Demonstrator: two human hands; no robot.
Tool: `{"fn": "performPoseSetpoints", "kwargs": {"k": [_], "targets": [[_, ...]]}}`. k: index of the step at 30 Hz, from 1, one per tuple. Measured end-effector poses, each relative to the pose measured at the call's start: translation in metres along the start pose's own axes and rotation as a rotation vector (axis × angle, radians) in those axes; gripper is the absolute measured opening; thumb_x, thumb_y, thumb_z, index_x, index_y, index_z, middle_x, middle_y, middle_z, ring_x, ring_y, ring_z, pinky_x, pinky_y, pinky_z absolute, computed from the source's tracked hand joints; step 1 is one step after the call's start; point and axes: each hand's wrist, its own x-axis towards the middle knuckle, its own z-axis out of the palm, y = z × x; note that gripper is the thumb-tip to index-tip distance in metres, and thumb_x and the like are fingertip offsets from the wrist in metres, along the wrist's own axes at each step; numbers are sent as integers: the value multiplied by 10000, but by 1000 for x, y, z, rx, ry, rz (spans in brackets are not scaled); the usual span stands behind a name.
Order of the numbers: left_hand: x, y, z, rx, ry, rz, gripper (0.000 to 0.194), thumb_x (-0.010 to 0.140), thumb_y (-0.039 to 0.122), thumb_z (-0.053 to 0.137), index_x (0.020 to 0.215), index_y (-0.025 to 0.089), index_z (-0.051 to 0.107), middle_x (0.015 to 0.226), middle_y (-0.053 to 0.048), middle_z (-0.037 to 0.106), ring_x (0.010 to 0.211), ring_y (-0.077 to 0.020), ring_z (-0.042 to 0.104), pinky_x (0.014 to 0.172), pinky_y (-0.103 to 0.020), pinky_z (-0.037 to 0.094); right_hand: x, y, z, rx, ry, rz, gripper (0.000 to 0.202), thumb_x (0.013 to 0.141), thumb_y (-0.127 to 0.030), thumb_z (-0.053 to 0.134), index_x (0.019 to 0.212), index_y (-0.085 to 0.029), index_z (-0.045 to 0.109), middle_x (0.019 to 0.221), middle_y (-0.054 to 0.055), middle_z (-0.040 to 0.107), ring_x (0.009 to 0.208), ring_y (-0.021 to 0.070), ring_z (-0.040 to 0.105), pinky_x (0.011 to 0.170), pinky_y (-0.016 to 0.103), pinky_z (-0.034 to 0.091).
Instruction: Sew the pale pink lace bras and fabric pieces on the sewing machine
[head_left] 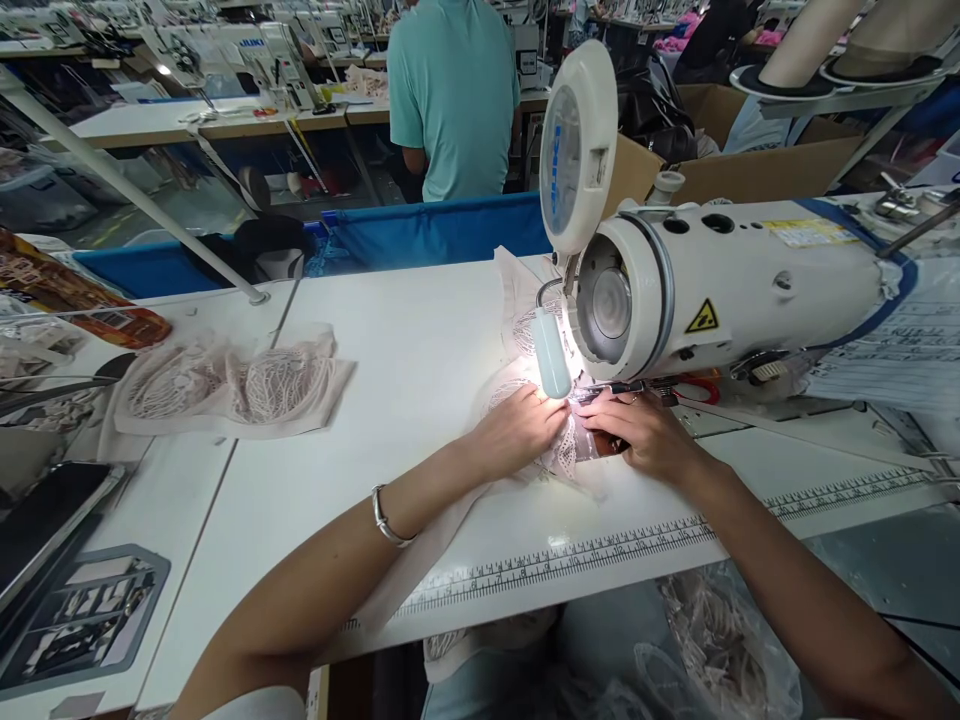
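Where the lamp (551, 352) glows beside the sewing machine (720, 280), the pale lace fabric (517, 400) lies on the white table (360, 350) and runs under the machine's head. The left hand (521, 432) presses on it, fingers close together and bent downward; whether they pinch it, I cannot tell. The right hand (649, 432) rests at the fabric's other side, its fingers reaching under the machine, their tips partly hidden, so their grip is unclear. Well to the left lie more lace pieces (232, 385).
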Motion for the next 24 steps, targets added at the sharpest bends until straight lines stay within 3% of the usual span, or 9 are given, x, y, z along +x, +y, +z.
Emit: {"fn": "performPoseSetpoints", "kwargs": {"k": [7, 14, 18, 21, 24], "targets": [[-1, 2, -4, -30, 3, -50, 270, 1051, 126, 316, 1068, 145, 585, 961, -94, 635, 777, -188, 553, 638, -304, 387, -4, 2, 1, -3, -29, 40, 616, 801, 47, 410, 1230, -280, 708, 1221, 12, 740, 1140, 228, 659, 928, 418, 575], [-2, -1, 1, -39, -11, 22, 300, 1024, 72, 322, 1011, 137, 614, 974, -99, 655, 749, -174, 569, 697, -324, 404, -3, 2, 2, 26, 20, -1, 460, 881, -14, 447, 1129, -269, 739, 1121, 28, 767, 1070, 221, 680, 914, 408, 574], [-2, -1, 3, -14, 7, -16, 277, 1038, 138, 344, 1061, 143, 621, 970, -102, 666, 778, -193, 567, 712, -334, 400, -3, 2, 4, 17, 29, -6, 465, 867, -5, 451, 1148, -252, 728, 1134, 37, 765, 1079, 228, 679, 919, 417, 572], [-2, 3, 4, 41, 21, -56, 273, 1045, 188, 364, 1013, 119, 626, 957, -112, 660, 761, -198, 553, 735, -351, 404, -4, 2, 5, -27, 17, 18, 509, 837, 28, 424, 1150, -241, 722, 1146, 33, 763, 1083, 227, 681, 904, 407, 578], [-1, 7, 4, 35, -4, 19, 297, 1026, 108, 353, 891, 117, 618, 935, -109, 649, 740, -183, 540, 700, -327, 393, -5, 2, 6, -18, 22, 19, 493, 844, 24, 414, 1104, -249, 731, 1118, 29, 768, 1072, 222, 685, 904, 404, 581]]}}
